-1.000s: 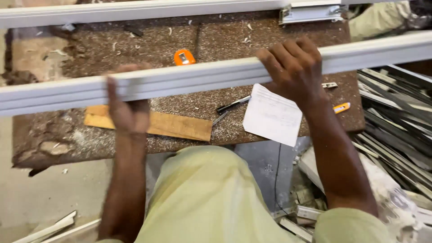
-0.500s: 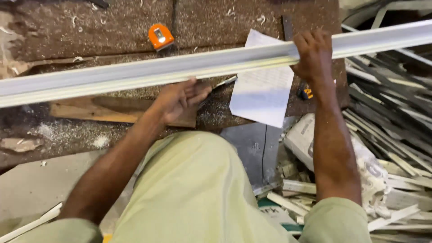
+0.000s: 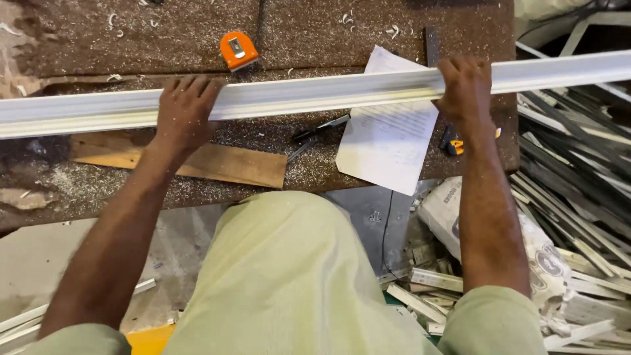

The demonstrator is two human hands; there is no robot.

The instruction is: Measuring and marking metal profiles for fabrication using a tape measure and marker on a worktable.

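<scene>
Long pale aluminium profile (image 3: pixel 315 95) lying crosswise over the brown worktop (image 3: pixel 98 39), overhanging both side edges. Left hand (image 3: pixel 184 112) laid on top of it near the left part, fingers spread and pressing down rather than wrapped. Right hand (image 3: pixel 467 89) clenched over the profile near the worktop's right edge, fingers curled across its far side.

Orange tape measure (image 3: pixel 236 49) just beyond the profile, toward the far edge, apart from both hands. White sheet of paper (image 3: pixel 388 135) partly under the profile, reaching toward the near edge; dark pen (image 3: pixel 320 127) beside it. Flat strip of wood (image 3: pixel 197 161) along the near edge, below the left hand. Small orange-and-black tool (image 3: pixel 455 146) under the right wrist — kind unclear. Metal shavings scattered across the surface. Heap of offcut profiles (image 3: pixel 572 171) off the right edge, down on the floor.

Step in hand, by the look of it: steadying and positioning the profile on the worktop, both hands bearing on it. Next move likely calls for a firm hold at one end and a free hand for the tape — the overhanging length apt to tip or slide otherwise.
</scene>
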